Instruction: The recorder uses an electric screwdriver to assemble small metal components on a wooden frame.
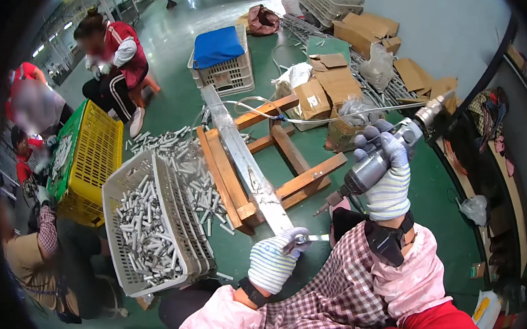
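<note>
left hand [274, 261] pinches 1 small metal tube [300, 239] at the rail [246, 164]; right hand [387, 171] grips the air tool [380, 157].

Left hand [274, 263], gloved, pinches small metal piece [299, 240] at near end of long metal rail [245, 166] on wooden frame [288, 163]. Right hand [387, 174] grips pneumatic tool [373, 166], raised beside rail. White basket [149, 227] of metal tubes at left.

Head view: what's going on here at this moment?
A person in knit gloves works at a long metal rail lying on a wooden frame. The left hand pinches a small metal piece at the rail's near end; the right hand grips a grey power tool. A white basket of short metal tubes stands at the left.
</note>
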The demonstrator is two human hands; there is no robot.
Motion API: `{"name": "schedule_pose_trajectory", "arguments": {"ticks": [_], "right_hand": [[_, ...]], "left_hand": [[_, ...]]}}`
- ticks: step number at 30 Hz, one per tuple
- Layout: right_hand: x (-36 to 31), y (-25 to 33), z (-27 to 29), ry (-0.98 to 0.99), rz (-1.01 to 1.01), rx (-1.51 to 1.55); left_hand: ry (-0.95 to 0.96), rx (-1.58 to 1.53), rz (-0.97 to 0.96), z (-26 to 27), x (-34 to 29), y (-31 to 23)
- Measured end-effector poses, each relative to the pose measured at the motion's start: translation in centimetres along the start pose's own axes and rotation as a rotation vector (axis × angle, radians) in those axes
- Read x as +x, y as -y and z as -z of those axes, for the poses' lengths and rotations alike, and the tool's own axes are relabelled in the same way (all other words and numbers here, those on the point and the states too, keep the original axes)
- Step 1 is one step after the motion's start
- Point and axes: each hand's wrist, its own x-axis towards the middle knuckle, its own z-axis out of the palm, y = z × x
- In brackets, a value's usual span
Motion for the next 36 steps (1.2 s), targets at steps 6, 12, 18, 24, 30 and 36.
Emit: {"name": "schedule_pose_trajectory", "arguments": {"ticks": [6,12,18,24,30,36], "right_hand": [[-1.4,1.9,-1.9,0.105,0.181,-0.096],[-5.4,3.9,-5.0,0.448,0.162,0.09],[-7.4,2.3,-5.3,0.393,0.216,-0.097],[-7.6,1.7,-5.5,0.401,0.181,-0.143],[-7.3,1.2,-5.1,0.43,0.176,-0.148],[-7.6,0.7,-5.2,0.404,0.14,-0.167]], "left_hand": [[0.023,0.117,0.012,-0.7,0.0,1.0],[0.027,0.101,0.005,-0.1,-0.1,0.3],[-0.051,-0.038,-0.054,-0.2,-0.1,0.0],[-0.107,0.164,-0.175,-1.2,-0.3,1.9],[-0.109,0.177,-0.183,-1.2,-0.1,1.6],[-0.121,0.205,-0.2,-1.1,-0.3,1.7]]}}
